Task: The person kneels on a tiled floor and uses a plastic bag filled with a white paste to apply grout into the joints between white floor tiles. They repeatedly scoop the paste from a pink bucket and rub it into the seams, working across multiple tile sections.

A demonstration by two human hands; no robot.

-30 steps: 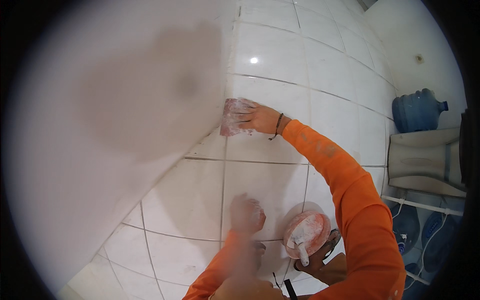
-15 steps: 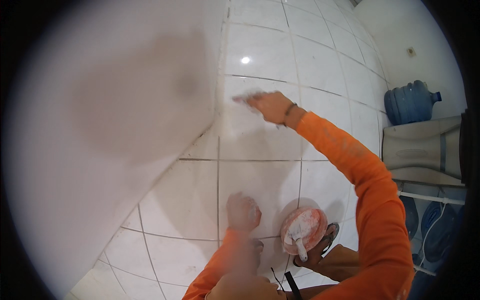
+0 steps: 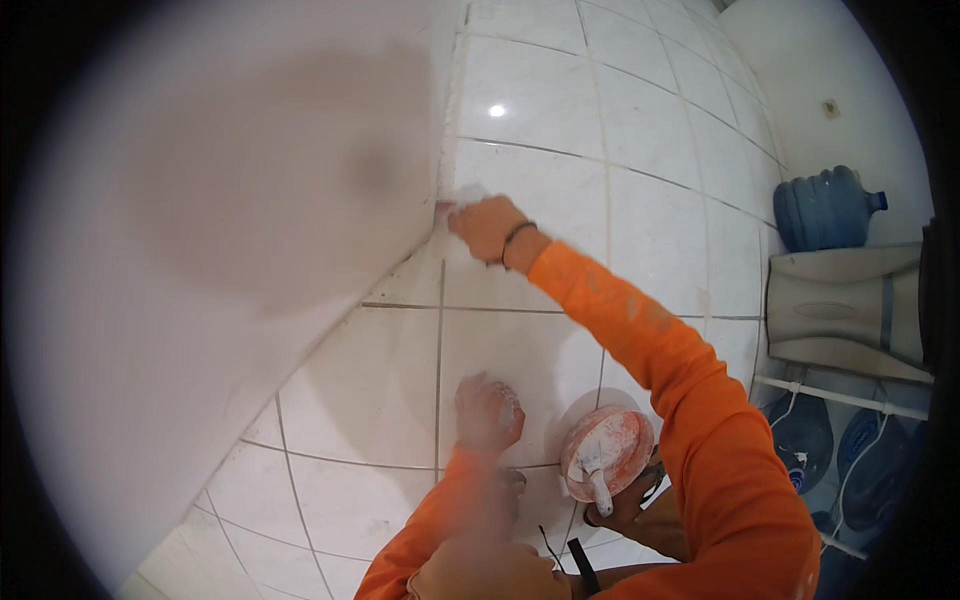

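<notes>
My right hand (image 3: 490, 230) is closed round a small pinkish flat piece (image 3: 443, 212), its edge against the foot of the white wall where it meets the tiled floor. The exact kind of that piece is hidden by the fingers. Nearer to me, my left hand (image 3: 487, 412) hangs low over the floor tiles with its fingers curled. White residue shows along its side, and what it holds, if anything, is blurred. To the right of it stands a reddish bowl (image 3: 640, 440) smeared with white paste. A putty knife with a whitish handle (image 3: 601, 492) rests in the bowl.
The white wall (image 3: 250, 200) fills the left and has a corner ahead of me. My foot (image 3: 630, 505) is beside the bowl. At the right are a blue water jug (image 3: 825, 208), a grey-beige case (image 3: 830, 305) and more jugs (image 3: 800, 440) behind a white rail (image 3: 850, 399).
My right hand has moved left and slightly nearer, bringing the pinkish piece from above the tiles to the wall's foot. My left hand has barely moved.
</notes>
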